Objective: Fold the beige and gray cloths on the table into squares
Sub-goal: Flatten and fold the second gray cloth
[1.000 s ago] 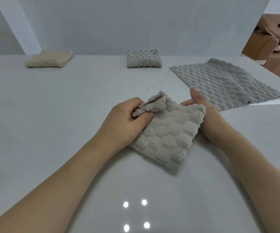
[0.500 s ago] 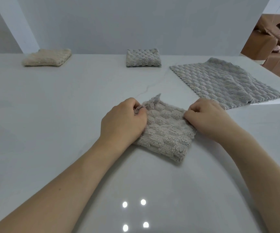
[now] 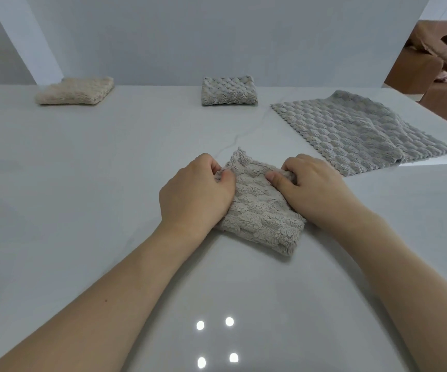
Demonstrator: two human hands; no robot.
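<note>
Beige cloth (image 3: 259, 208): raised flap now flattened; left hand (image 3: 195, 194) and right hand (image 3: 313, 189) grips apparently pinch its far corners; fold near done.

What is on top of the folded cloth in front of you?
Both hands: the left hand and right hand pinch the folded cloth at its far corners. The parts beneath them are hidden.

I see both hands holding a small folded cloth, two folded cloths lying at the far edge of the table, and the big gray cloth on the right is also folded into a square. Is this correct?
Not quite. In the head view the big gray cloth on the right lies spread open, not folded. The rest holds: the left hand and right hand hold the small folded cloth, and a beige cloth and a gray one lie folded at the far edge.
</note>
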